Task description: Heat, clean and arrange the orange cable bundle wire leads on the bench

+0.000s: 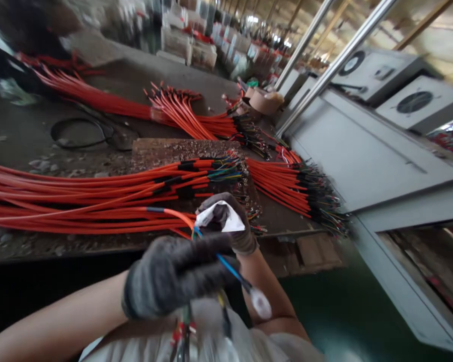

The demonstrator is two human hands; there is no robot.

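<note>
My left hand (173, 276), in a grey glove blurred by motion, has its fingers stretched around a blue wire (229, 266). A round, pale terminal (260, 303) ends that wire. Just beyond, my gloved right hand (245, 236) pinches a white piece of paper or label (232, 219), bent into a loop. An orange cable (179, 214) with a dark band runs up to this paper, where its thin inner wires come out. Below my left hand hang a yellow-and-dark wire (223, 311) and other wires with red parts (181, 334), smeared by motion.
Orange cables (79, 193) lie in a thick bundle across the workbench (128, 73), partly over a worn board (151, 148). More cable bundles (283, 183) lie right and behind. Tape rolls (266, 102), a black cable coil (79, 133), metal posts and a grey cabinet (362, 146) stand around.
</note>
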